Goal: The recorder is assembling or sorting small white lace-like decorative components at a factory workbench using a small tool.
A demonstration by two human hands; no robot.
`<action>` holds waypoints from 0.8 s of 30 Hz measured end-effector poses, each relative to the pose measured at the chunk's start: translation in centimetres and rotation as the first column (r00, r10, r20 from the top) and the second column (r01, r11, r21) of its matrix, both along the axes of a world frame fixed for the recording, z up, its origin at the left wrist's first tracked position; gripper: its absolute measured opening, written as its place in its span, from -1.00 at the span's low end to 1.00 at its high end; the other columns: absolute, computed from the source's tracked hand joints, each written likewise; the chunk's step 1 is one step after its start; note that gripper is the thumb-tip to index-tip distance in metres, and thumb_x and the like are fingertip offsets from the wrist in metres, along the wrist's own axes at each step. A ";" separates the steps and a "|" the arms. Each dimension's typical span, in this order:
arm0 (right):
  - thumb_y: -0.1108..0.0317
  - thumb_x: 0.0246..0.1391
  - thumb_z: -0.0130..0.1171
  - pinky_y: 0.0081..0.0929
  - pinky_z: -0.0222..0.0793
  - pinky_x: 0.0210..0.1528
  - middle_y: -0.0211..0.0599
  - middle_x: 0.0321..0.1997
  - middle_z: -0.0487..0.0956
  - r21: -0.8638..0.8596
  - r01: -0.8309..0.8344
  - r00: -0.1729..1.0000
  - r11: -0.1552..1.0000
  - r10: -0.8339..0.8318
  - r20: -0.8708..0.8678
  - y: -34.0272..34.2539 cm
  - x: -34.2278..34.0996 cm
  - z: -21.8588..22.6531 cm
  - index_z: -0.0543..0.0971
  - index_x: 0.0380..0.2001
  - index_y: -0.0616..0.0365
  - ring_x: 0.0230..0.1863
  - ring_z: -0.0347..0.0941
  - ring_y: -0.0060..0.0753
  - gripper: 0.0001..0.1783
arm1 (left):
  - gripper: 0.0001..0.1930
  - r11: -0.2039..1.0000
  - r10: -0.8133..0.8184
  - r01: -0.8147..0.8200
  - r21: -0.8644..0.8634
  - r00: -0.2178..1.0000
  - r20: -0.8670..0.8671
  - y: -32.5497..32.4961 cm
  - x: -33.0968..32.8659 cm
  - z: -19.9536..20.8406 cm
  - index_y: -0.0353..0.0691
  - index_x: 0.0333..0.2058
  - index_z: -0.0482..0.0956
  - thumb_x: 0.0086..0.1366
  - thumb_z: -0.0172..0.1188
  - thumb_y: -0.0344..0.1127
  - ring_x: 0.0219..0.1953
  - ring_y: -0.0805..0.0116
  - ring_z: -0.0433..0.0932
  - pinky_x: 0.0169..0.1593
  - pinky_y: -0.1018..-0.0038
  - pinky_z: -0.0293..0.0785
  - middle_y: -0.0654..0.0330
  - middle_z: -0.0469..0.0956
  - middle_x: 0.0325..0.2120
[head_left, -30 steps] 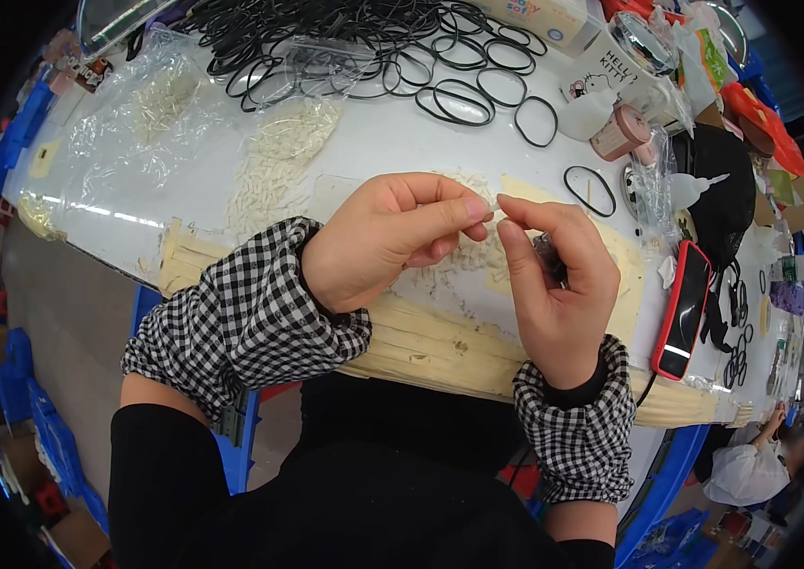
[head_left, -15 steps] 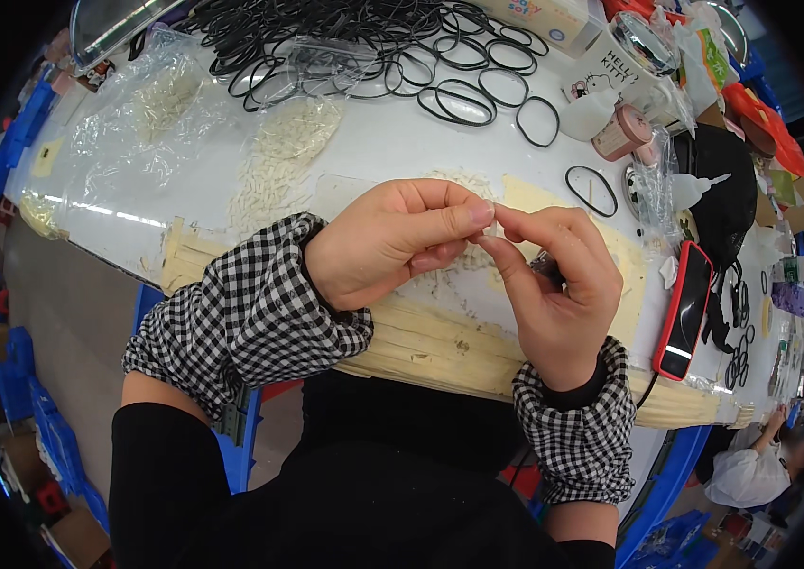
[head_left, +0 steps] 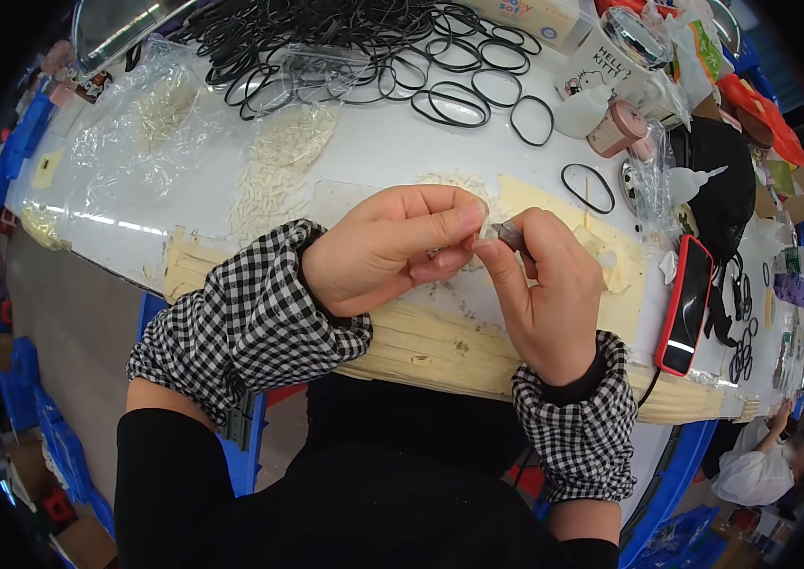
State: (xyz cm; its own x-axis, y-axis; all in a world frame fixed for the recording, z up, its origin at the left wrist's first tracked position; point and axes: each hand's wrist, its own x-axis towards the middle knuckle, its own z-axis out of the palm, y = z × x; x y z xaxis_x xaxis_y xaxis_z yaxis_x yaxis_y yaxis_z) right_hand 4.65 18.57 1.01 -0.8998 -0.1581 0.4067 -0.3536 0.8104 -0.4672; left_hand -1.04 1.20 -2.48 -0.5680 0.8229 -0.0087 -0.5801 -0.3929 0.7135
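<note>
Over the front of the worktable my two hands meet at the fingertips. My left hand (head_left: 392, 248) pinches a tiny whitish piece (head_left: 490, 230) between thumb and forefinger. In my right hand (head_left: 558, 294) is a small dark grey tool (head_left: 513, 235), its end close to that piece; its exact kind cannot be made out. Just beyond my fingers lies a pile of small whitish pieces (head_left: 454, 180), partly hidden by the left hand. A larger heap of similar pieces (head_left: 274, 171) spills from a clear bag to the left.
Many black rubber bands (head_left: 326, 38) cover the table's far side. A red-edged phone (head_left: 684, 305) lies at right, near a pink cup (head_left: 616, 129) and a black cap (head_left: 720, 180). Yellow tape covers the front edge (head_left: 440, 346). Another person (head_left: 753, 465) sits far right.
The dark grey tool, mostly inside my right hand before, now shows at its fingertips. My right thumb and forefinger have drawn slightly apart from the left fingertips.
</note>
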 end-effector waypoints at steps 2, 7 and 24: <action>0.12 0.02 0.24 -0.44 0.23 -0.61 -0.33 -0.61 0.40 0.012 0.018 1.000 1.000 -0.018 0.010 0.0 0.1 0.0 0.39 -0.56 0.16 -0.62 0.35 -0.29 -0.64 | -0.76 1.000 -0.008 0.008 0.003 1.000 -0.006 0.0 0.0 -0.1 -0.27 -0.19 0.41 0.41 -0.06 -0.20 -0.47 0.67 0.19 -0.40 0.72 0.14 0.41 0.33 -0.46; 0.11 0.03 0.23 -0.43 0.22 -0.62 -0.33 -0.62 0.40 0.023 0.017 1.000 1.000 -0.017 0.005 0.0 0.1 0.1 0.39 -0.56 0.16 -0.63 0.33 -0.30 -0.63 | -0.77 1.000 0.001 -0.001 -0.011 1.000 -0.029 -0.1 0.0 -0.3 -0.25 -0.23 0.41 0.40 -0.04 -0.19 -0.47 0.67 0.18 -0.39 0.72 0.13 0.42 0.32 -0.46; 0.25 -0.02 0.27 -0.44 0.26 -0.60 -0.34 -0.57 0.41 -0.007 -0.048 0.996 0.999 0.048 0.074 0.1 0.1 -0.1 0.44 -0.51 0.14 -0.61 0.38 -0.30 -0.75 | -0.83 0.938 0.348 -0.335 -0.095 0.895 0.278 -0.2 -0.3 0.9 -0.31 -0.28 0.40 0.28 -0.05 -0.31 -0.40 0.44 0.34 -0.27 0.57 0.35 0.18 0.40 -0.39</action>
